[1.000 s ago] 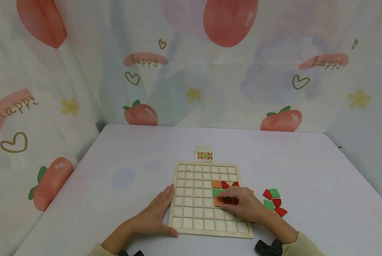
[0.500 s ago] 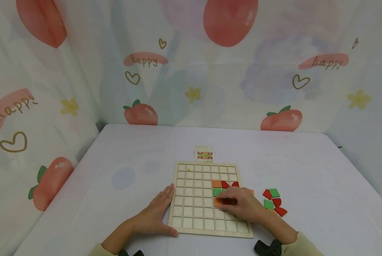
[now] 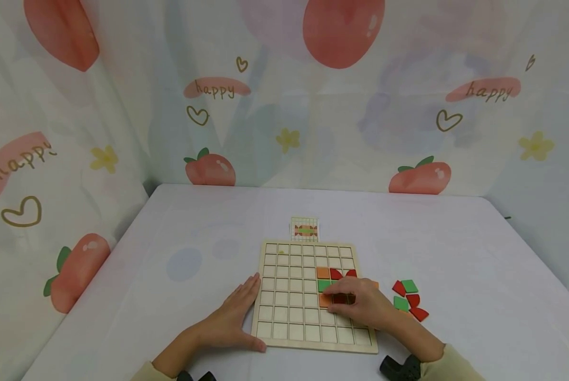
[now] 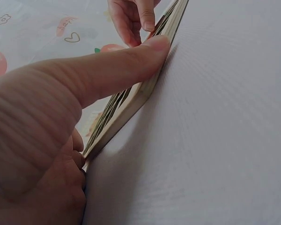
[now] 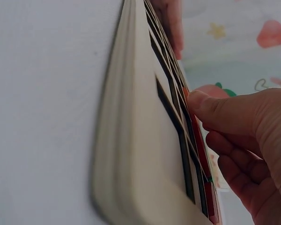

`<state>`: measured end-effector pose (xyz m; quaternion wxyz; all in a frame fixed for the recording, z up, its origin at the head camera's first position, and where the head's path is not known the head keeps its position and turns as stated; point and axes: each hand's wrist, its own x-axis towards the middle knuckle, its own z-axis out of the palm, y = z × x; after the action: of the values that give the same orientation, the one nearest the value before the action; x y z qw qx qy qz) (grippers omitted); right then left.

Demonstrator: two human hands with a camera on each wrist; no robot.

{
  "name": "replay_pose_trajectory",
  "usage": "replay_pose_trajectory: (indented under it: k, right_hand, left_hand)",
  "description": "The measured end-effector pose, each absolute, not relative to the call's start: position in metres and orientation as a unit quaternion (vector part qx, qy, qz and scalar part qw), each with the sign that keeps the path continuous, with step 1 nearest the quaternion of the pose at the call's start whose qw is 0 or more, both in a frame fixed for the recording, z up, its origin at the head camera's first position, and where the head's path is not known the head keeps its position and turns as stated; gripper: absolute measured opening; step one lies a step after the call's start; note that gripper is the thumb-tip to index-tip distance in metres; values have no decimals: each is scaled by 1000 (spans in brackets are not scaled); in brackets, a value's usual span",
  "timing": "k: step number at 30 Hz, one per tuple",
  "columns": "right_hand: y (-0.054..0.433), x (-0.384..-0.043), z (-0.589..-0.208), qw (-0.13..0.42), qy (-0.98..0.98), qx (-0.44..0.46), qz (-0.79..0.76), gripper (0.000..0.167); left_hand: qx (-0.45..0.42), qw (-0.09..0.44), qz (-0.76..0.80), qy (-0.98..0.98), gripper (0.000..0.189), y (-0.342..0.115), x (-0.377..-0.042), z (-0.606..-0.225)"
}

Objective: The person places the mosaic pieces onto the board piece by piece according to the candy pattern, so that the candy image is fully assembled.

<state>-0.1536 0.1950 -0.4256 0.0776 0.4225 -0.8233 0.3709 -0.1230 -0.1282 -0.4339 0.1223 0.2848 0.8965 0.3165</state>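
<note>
A wooden grid board (image 3: 288,316) lies flat on the table. My left hand (image 3: 224,319) rests against its left side, fingers straight, and the thumb (image 4: 126,65) lies along the front edge near the corner. Over the board's right half, my right hand (image 3: 360,301) holds an orange square tile (image 3: 325,300) between thumb and bent fingers, low at a grid cell. Just beyond it sit a green tile (image 3: 324,286), another orange tile (image 3: 323,273) and red curved tiles (image 3: 335,273). The right hand covers part of the tiles around it. In the right wrist view its thumb (image 5: 201,103) touches a tile's edge.
Loose green (image 3: 409,286) and red tiles (image 3: 418,314) lie on the table right of the board. A small pattern card (image 3: 305,229) lies behind the board's far edge. Dark wrist devices (image 3: 400,367) show near the sleeves.
The orange tile under the right fingertips has shifted slightly and now lies straighter in its cell. The left hand and the board stay where they were.
</note>
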Motion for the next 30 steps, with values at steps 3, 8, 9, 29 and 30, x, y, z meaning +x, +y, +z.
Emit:
replay_pose_trajectory:
  k: [3,8,9,29,30]
  right_hand:
    - [197,-154,-424,83,-826,423,364,25]
    - [207,-154,-419,100,-846,399,339,26]
    - [210,-154,-419,101,-850,391,339,27]
    - [249,-146,-414,97,-921,225,303,31]
    - [250,-146,-414,92,-925,216,299,30]
  left_hand:
    - [287,119,321,895,126,-129,-123,-435]
    - [288,122,324,893,125,-129,-123,-435]
    - [287,123,323,893,125,-129,-123,-435]
    - [291,120,323,893,125,-129,-124,-434]
    - [290,121,322,893,125,-129,-124,-434]
